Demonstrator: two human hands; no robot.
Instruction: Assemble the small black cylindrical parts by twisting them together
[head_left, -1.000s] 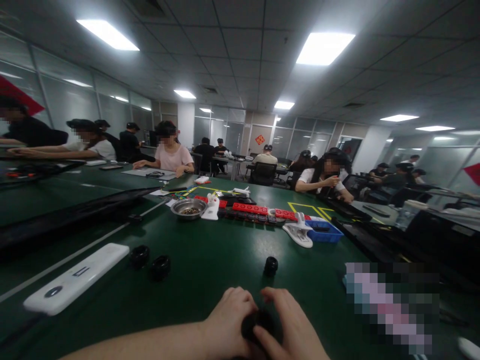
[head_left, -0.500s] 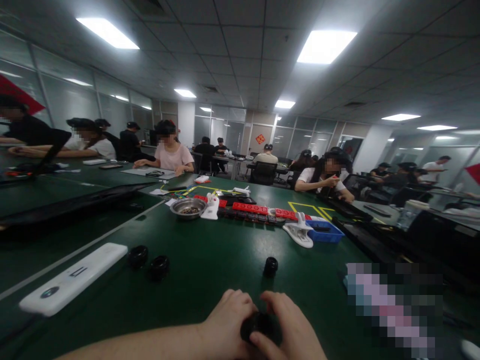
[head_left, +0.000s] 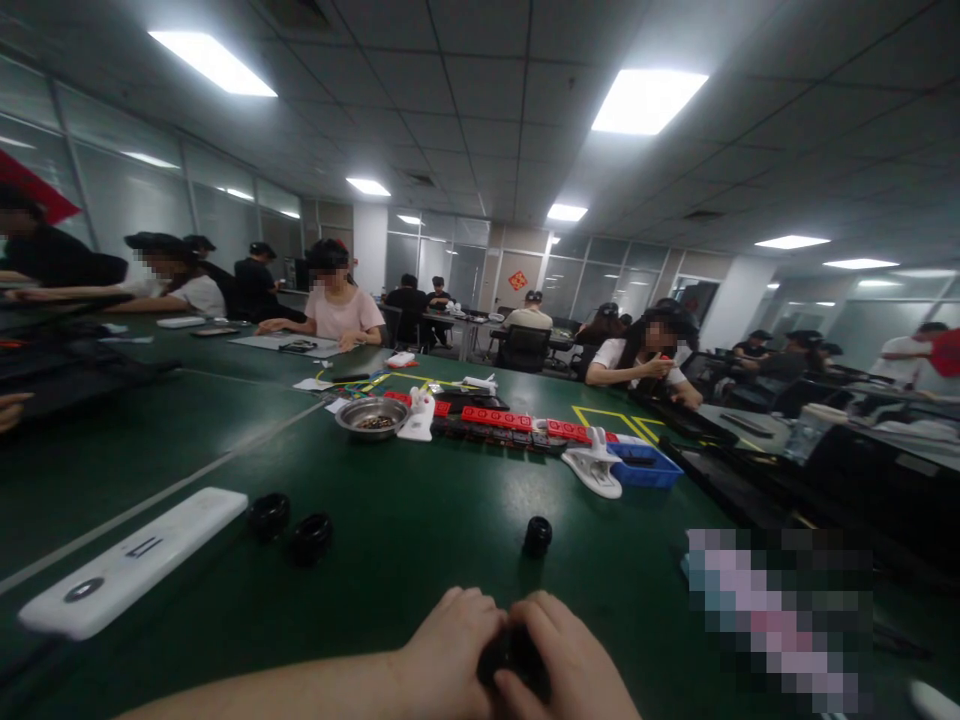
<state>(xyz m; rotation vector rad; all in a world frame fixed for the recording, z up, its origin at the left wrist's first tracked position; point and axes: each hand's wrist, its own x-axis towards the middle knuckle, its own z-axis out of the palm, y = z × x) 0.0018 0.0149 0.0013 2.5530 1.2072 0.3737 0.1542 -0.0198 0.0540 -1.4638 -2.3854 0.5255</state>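
A black round part (head_left: 513, 660) is held between my two hands near the bottom edge. My left hand (head_left: 454, 640) has its fingers curled against the part's left side. From the right, my right hand (head_left: 566, 650) wraps it, index finger over the top and thumb across the near side. Much of the part is hidden by the fingers. Beyond my hands, a smaller-looking black ring-shaped part (head_left: 538, 537) stands on the green table (head_left: 420, 520). Two more glossy black rings, one (head_left: 268, 516) beside the other (head_left: 311, 538), sit to the left.
A white power strip-like bar (head_left: 135, 560) lies at left. Further back are a metal bowl (head_left: 373, 418) of small pieces, a row of red blocks (head_left: 495, 418), a white clamp (head_left: 596, 465) and a blue tray (head_left: 646, 468). A co-worker's hand (head_left: 13, 410) shows at the left edge.
My right fingers have closed in further over the black part. At left, the long black object has been pulled away from the table's near side, and a co-worker's hand has appeared. The view shifted slightly.
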